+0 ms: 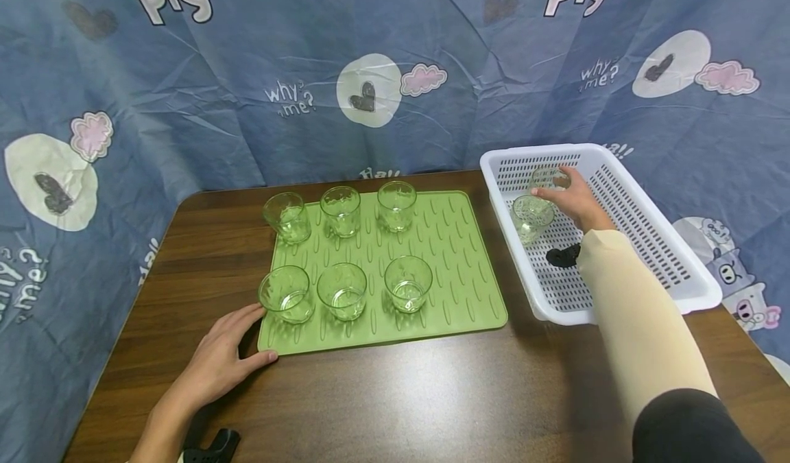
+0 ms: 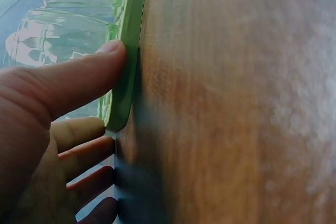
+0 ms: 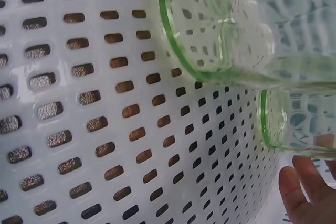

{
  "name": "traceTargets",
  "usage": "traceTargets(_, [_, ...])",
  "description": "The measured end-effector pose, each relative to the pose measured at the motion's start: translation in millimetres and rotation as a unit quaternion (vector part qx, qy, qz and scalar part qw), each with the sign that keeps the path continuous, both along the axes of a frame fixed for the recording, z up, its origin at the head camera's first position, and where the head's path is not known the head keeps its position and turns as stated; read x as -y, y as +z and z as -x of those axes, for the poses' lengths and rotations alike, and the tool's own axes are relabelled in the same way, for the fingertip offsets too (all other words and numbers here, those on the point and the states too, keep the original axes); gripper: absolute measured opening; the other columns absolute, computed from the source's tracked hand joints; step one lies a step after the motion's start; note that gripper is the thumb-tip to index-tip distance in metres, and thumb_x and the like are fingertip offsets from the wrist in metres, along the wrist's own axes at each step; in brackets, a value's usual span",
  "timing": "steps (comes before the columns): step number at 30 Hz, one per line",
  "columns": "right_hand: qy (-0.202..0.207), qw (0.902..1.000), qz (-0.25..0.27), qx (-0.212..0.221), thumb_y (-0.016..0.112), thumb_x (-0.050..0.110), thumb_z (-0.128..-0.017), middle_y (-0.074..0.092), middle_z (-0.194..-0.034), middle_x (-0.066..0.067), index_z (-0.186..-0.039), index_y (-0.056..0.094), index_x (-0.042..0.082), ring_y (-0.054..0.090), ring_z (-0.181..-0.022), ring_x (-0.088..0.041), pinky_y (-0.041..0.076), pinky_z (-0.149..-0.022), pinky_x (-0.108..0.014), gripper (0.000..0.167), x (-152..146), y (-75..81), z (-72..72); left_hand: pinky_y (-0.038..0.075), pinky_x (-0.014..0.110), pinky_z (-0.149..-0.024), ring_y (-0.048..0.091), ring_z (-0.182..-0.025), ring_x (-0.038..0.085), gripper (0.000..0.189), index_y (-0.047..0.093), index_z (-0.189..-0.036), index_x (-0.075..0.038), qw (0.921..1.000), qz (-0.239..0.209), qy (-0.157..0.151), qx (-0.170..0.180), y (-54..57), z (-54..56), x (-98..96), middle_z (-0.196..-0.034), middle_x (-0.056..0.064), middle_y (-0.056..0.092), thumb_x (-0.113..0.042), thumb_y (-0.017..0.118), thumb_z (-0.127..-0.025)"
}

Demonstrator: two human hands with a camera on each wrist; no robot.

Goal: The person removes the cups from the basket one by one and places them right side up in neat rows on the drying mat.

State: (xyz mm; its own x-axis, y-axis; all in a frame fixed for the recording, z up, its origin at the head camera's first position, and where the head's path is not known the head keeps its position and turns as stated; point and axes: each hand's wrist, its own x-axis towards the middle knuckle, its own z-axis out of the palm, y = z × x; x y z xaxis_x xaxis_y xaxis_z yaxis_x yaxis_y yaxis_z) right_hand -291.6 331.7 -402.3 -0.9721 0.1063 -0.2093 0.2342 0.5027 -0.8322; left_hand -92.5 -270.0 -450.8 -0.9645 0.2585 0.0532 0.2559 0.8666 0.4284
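My left hand (image 1: 225, 353) rests at the near left corner of a green drying mat (image 1: 459, 271). Its thumb touches the mat's front edge (image 2: 131, 56), and the fingers lie nearly straight along the left side, close to a glass (image 1: 286, 295). Several clear glasses stand on the mat in two rows. Over in the white plastic basket (image 1: 642, 236), my right hand (image 1: 577, 199) holds the farther glass (image 1: 546, 177) between thumb and fingers. A second glass (image 1: 532, 217) stands just in front of it. The right wrist view shows both green-tinted rims and some fingertips (image 3: 291, 184).
A small black object (image 1: 563, 256) lies on the basket floor near the right sleeve. The brown wooden table (image 1: 395, 394) extends in front of the mat. A blue printed cloth (image 1: 420, 134) hangs behind and beside the table.
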Motion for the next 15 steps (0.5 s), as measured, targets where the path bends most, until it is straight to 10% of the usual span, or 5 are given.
traceTargets(15, [-0.003,0.9995,-0.018,-0.024,0.070,0.035,-0.093,0.018,-0.164,-0.023,-0.160,0.001,0.009,0.023,-0.149,-0.047,0.026,-0.120,-0.061,0.100,0.7,3.6,-2.8,0.036,0.070,-0.099,0.041,-0.133,0.046,0.079,0.050,-0.141,-0.001,1.0000,0.002,0.000,0.001,-0.1,0.1,0.8,-0.147,0.023,0.047,-0.039,0.082,-0.079])
